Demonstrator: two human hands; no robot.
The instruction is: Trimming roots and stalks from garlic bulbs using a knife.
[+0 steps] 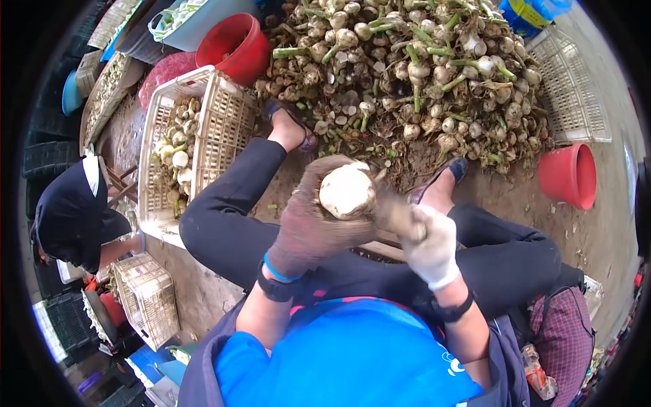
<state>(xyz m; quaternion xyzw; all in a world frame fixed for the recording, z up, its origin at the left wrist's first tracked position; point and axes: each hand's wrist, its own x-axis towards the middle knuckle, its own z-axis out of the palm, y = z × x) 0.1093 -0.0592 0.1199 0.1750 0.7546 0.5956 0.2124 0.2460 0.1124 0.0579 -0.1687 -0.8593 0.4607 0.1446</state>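
My left hand [315,213], in a soiled brown and maroon knit glove, is wrapped around a pale garlic bulb [348,191]. The bulb's broad whitish face is turned up towards me. Close on its right, my right hand [432,241] wears a white knit glove and grips a tool with a wooden-looking handle [414,228]. Motion blur hides the tool's working end, so its kind and whether it touches the bulb cannot be told. Both hands are above my lap, between my spread knees.
Ahead lies a large heap of stemmed garlic bulbs [407,66]. A white plastic crate [224,122] of bulbs stands beyond my left knee. Red buckets [564,175] [239,48] stand at right and upper left. Another person [76,213] bends at left, near a second crate [147,300].
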